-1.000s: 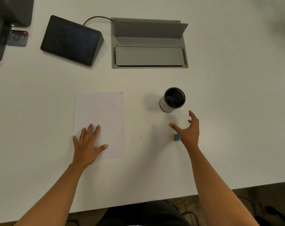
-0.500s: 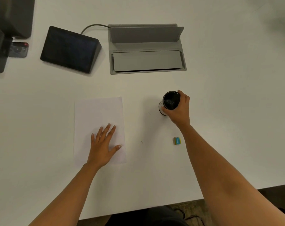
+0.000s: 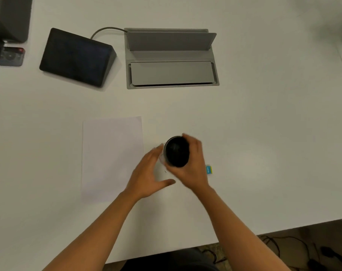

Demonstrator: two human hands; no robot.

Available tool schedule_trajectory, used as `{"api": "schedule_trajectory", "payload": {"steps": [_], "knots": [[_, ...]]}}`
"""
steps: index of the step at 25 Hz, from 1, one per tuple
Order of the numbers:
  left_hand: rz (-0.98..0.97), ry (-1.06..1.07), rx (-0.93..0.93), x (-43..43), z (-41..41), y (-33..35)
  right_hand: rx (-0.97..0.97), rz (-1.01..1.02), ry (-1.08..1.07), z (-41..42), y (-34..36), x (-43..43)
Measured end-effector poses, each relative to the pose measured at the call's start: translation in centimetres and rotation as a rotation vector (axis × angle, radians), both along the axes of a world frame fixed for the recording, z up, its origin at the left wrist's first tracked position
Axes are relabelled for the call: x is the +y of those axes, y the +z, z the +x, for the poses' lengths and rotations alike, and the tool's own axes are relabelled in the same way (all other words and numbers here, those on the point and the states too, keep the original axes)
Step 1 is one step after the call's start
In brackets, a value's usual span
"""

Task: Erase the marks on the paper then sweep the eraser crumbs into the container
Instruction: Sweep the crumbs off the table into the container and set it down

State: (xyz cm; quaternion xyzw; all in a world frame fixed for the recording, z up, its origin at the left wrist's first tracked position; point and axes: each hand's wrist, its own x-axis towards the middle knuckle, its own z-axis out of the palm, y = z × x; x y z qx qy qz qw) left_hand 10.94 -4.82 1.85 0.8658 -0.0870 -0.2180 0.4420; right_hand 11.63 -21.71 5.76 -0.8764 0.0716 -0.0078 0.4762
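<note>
While the right hand [image 3: 193, 165] wraps its fingers around the container [image 3: 176, 151], gripping the side wall from the right, the left hand [image 3: 148, 177] stands open just to the container's left, fingers straight and close together, thumb spread wide; its fingertips seem to reach the container's pale lower wall, though motion blur leaves actual contact unclear.

In the head view, the only one given, the container is a round, dark-mouthed cylinder with a black interior and a lighter outer wall. I cannot tell whether it rests on the table [image 3: 264, 133] or is lifted off it. The paper [image 3: 111, 157] is a plain white rectangular sheet lying flat to the left of the container, with the left hand's heel over its lower right corner. No marks are legible on it at this sharpness. The eraser [image 3: 209, 169], a small block with a blue and yellow sleeve, lies on the table just right of the container, beside the right hand's wrist. A tiny dark speck [image 3: 165, 171] sits on the table just below the container, between the two hands.

The table is smooth, matte and white. Beyond the container lies a grey hinged cable box [image 3: 171, 59] with its flap raised, and further left of that a dark wedge-shaped screen [image 3: 76, 57].
</note>
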Motion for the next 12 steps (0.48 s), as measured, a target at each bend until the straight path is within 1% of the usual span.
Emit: {"api": "schedule_trajectory", "payload": {"steps": [2,3,4,6,8,9,12], "knots": [[-0.149,0.127,0.045,-0.9,-0.2,0.3,0.053,0.041,0.058,-1.5,0.0,2.1],[-0.184,0.181,0.039,-0.9,-0.4,0.3,0.070,0.063,0.081,-1.9,-0.1,2.7],[-0.198,0.215,0.016,-0.6,-0.6,0.2,0.091,0.094,0.128,-2.2,-0.1,2.9],[-0.213,0.271,-0.003,0.6,-1.2,0.4,0.164,0.180,0.310,-2.0,-0.1,2.2],[-0.219,0.363,0.014,1.9,-1.8,0.1,0.219,0.196,0.445,-0.9,-0.8,0.4],[-0.218,0.421,0.031,2.4,-2.1,-0.1,0.215,0.169,0.435,0.1,-1.5,-0.6],[-0.219,0.525,0.064,3.2,-3.0,-0.6,0.172,0.014,0.186,4.9,-4.6,-3.6]]}}
